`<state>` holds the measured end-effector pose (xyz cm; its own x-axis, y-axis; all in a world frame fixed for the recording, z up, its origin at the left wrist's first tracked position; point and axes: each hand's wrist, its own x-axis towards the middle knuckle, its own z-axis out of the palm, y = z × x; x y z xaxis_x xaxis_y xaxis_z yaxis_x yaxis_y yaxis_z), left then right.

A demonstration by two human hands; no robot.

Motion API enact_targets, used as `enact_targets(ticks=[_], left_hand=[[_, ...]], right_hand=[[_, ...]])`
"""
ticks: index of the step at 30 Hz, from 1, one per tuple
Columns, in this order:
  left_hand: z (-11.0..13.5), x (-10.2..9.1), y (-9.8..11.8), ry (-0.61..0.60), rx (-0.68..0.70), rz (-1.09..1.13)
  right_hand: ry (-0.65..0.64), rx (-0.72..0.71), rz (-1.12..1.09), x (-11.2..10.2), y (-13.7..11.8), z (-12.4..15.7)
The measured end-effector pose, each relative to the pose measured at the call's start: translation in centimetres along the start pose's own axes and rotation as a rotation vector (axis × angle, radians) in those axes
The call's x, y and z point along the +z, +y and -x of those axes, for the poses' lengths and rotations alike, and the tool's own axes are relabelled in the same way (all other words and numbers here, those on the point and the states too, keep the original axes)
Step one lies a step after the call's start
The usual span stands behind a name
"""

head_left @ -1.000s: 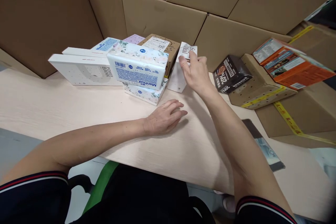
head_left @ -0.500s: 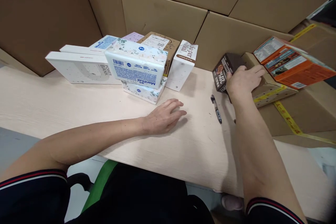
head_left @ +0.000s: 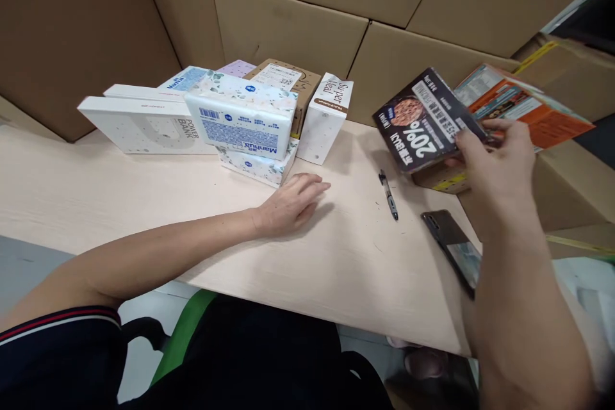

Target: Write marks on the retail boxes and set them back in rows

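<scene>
My right hand [head_left: 502,154] grips a dark brown food box [head_left: 423,118] by its right end, thumb on the front. The box is tilted, with "20%" and a picture of a round food on its face, and it is raised in front of a cardboard box and an orange box [head_left: 533,106]. My left hand [head_left: 291,204] rests on the table with its fingers loosely stretched and holds nothing. Just behind it are stacked tissue packs [head_left: 245,118] and a white "Super Meal" box [head_left: 324,118].
A pen [head_left: 388,195] and a smartphone [head_left: 451,246] lie on the light table [head_left: 312,275]. White power bank boxes [head_left: 139,125] stand at the left. Large cartons [head_left: 283,25] form a wall behind. More taped cartons [head_left: 571,186] stand at the right.
My right hand has taken hold of the dark brown box, lifted it and turned its broad face towards me. The phone has come into view. My left hand has hardly moved.
</scene>
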<state>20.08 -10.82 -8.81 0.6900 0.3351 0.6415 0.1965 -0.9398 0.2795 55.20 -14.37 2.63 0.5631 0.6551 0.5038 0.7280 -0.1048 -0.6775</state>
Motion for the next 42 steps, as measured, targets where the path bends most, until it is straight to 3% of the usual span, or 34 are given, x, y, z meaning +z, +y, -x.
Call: enact_targets(ticks=[2,4,8,11,19,25,30,35,42], left_hand=[[0.0,0.0,-0.1,0.026,-0.095,0.062],[0.1,0.1,-0.2,0.063,-0.209,0.136],[0.3,0.1,-0.2,0.107,-0.344,0.319],[0.3,0.0,0.0,0.098,-0.358,0.483],[0.1,-0.5,-0.2,0.089,-0.623,0.556],[-0.1,-0.4,-0.3,0.067,-0.705,0.64],[0.2,-0.1,-0.7,0.074,-0.643,0.63],[0.2,-0.1,-0.9,0.109,-0.525,0.56],[-0.1,-0.7,-0.5,0.122,-0.372,0.536]], right_hand=[[-0.173,0.149,-0.344,-2.0,-0.3,2.2],[-0.344,0.252,-0.551,-2.9,-0.8,4.5],[-0.61,0.353,-0.661,-2.3,-1.3,7.4],[-0.699,0.364,-0.657,-0.9,-1.2,8.2],[-0.67,0.412,-0.726,2.4,0.0,10.1],[-0.653,0.418,-0.732,2.6,0.4,10.4],[-0.648,0.443,-0.718,2.9,0.6,10.8],[-0.549,0.494,-0.732,3.9,0.9,11.1],[-0.537,0.431,-0.684,4.0,1.0,11.7]])
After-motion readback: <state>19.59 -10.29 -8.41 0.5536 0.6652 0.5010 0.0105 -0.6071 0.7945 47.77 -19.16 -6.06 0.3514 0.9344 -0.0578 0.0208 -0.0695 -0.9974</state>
